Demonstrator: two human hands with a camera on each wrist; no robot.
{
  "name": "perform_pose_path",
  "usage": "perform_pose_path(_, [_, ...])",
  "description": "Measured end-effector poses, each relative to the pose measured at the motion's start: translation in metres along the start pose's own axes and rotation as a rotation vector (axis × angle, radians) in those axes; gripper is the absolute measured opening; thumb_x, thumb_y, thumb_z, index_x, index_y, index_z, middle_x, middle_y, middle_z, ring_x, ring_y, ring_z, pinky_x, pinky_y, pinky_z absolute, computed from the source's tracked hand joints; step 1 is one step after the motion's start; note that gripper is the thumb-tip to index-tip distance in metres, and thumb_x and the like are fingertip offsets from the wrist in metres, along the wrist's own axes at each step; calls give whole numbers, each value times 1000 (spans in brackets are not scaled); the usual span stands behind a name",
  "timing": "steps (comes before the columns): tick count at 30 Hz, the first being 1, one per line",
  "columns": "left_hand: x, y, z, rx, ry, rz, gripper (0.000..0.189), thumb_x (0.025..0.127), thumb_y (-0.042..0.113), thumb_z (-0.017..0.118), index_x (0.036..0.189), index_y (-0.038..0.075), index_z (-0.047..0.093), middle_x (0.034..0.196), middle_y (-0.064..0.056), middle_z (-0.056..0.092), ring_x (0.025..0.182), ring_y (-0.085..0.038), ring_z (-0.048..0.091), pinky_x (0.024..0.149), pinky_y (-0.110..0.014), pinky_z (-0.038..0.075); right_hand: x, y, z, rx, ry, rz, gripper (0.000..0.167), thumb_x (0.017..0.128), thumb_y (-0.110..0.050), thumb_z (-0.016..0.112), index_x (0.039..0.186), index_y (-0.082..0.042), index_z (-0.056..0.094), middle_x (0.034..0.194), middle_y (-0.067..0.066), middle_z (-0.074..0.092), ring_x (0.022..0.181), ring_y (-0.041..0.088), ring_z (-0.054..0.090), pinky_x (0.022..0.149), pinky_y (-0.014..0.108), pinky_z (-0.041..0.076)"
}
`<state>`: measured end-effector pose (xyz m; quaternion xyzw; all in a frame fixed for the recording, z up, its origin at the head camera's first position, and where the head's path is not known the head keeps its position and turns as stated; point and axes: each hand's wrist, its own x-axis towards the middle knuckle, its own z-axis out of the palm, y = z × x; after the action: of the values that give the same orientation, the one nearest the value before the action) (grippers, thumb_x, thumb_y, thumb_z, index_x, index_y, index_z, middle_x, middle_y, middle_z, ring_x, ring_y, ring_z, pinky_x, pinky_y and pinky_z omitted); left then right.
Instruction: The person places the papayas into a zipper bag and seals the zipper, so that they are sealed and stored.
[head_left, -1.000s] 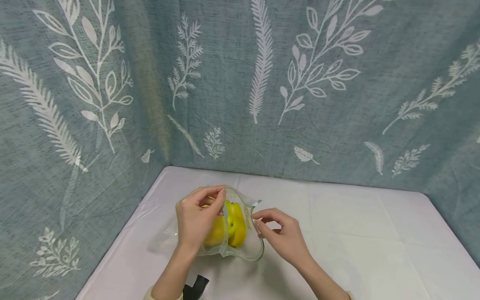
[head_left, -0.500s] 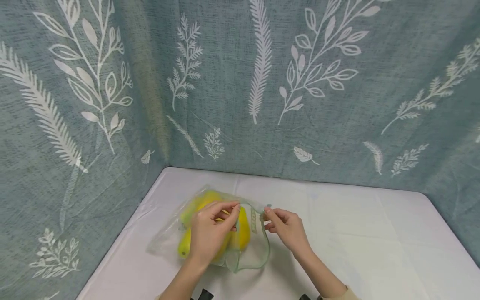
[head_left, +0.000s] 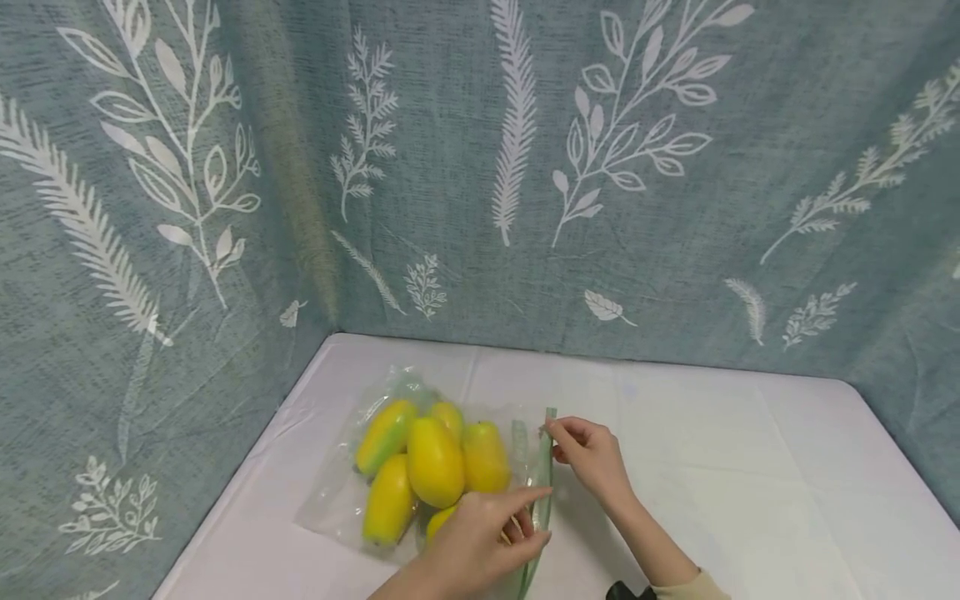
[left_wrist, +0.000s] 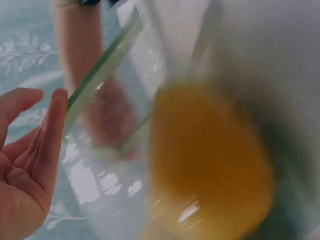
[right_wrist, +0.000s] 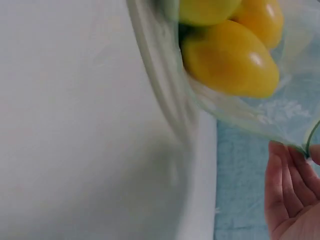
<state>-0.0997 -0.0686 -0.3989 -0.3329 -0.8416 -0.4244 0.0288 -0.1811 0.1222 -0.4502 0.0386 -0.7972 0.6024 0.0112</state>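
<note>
A clear zip bag (head_left: pixel 345 517) with a green zip edge lies on the table, its mouth towards the right. Several yellow mangoes (head_left: pixel 437 462), some tinged green, are inside it. My right hand (head_left: pixel 596 454) pinches the far corner of the zip edge between thumb and fingers; the right wrist view shows this hand (right_wrist: pixel 297 192) at the bag's corner. Nearer to me, my left hand (head_left: pixel 487 533) reaches over the bag, index finger and thumb apart beside the zip edge. In the left wrist view a finger of the left hand (left_wrist: pixel 27 170) touches the green strip (left_wrist: pixel 102 67).
The bag rests on a white-covered table (head_left: pixel 720 483). Behind and to the left hangs a blue-green curtain (head_left: pixel 465 167) with white leaf prints. A black device (head_left: pixel 628 591) shows at the right wrist.
The bag's wide-open mouth has narrowed to a nearly straight edge. My left hand has left its pinch on the rim and moved nearer to me and right; my right hand has shifted slightly right.
</note>
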Motion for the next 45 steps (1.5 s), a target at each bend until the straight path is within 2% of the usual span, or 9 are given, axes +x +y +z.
perform_pose_path(5, [52, 3, -41, 155, -42, -70, 28, 96, 21, 62, 120, 10, 69, 96, 1, 71, 86, -7, 65, 75, -21, 56, 2, 8, 2, 45, 0, -9, 27, 96, -30, 64, 97, -5, 74, 88, 6, 72, 79, 16, 68, 71, 29, 60])
perform_pose_path(9, [95, -24, -58, 268, -248, -146, 33, 100, 23, 56, 127, 7, 64, 122, -8, 65, 117, -25, 56, 99, -41, 47, 1, 10, 8, 71, -12, -5, 26, 97, -29, 62, 100, -5, 74, 94, 6, 72, 82, 16, 68, 74, 32, 60])
perform_pose_path(12, [111, -49, -55, 228, -431, -196, 33, 102, 21, 51, 128, 5, 63, 129, -10, 61, 124, -29, 52, 104, -43, 43, -3, 3, 13, 68, -26, -10, 25, 98, -24, 60, 100, -3, 73, 97, 10, 72, 84, 16, 68, 76, 34, 60])
perform_pose_path(15, [116, -67, -49, 114, -496, -234, 28, 102, 22, 51, 119, 7, 68, 118, -5, 67, 108, -23, 60, 91, -36, 50, -8, -11, 15, 73, -33, -17, 23, 99, -18, 59, 99, 0, 73, 98, 15, 72, 84, 16, 66, 76, 37, 60])
perform_pose_path(18, [118, -76, -46, 18, -458, -240, 22, 101, 23, 56, 107, 10, 73, 100, 2, 70, 88, -14, 60, 77, -28, 50, -13, -24, 14, 80, -19, -25, 22, 99, -15, 58, 98, 2, 73, 96, 16, 72, 81, 14, 65, 75, 37, 60])
perform_pose_path(21, [119, -81, -44, -34, -413, -239, 19, 99, 23, 59, 102, 11, 73, 93, 5, 70, 81, -9, 57, 73, -24, 48, -14, -28, 13, 84, -1, -22, 21, 98, -14, 59, 96, 2, 73, 94, 14, 72, 79, 13, 65, 75, 39, 60])
perform_pose_path(30, [114, -91, -34, -181, -309, -306, 19, 97, 22, 62, 101, 7, 74, 91, 1, 71, 86, -10, 61, 79, -26, 49, 3, 12, 17, 155, 53, -2, 27, 95, -28, 66, 97, -2, 73, 89, 7, 72, 80, 15, 66, 70, 29, 60])
perform_pose_path(37, [112, -97, -26, -247, -245, -342, 20, 97, 21, 63, 102, 5, 73, 96, -1, 71, 87, -10, 63, 80, -27, 51, 3, 13, 17, 175, 109, 32, 28, 92, -28, 70, 99, -2, 71, 93, 8, 71, 86, 16, 67, 73, 32, 60])
perform_pose_path(45, [110, -95, -22, -231, -210, -340, 21, 96, 24, 63, 102, 6, 73, 94, 0, 70, 86, -10, 61, 79, -26, 50, 3, 12, 16, 166, 127, 40, 26, 91, -26, 71, 98, -1, 71, 92, 7, 70, 84, 14, 66, 72, 32, 60])
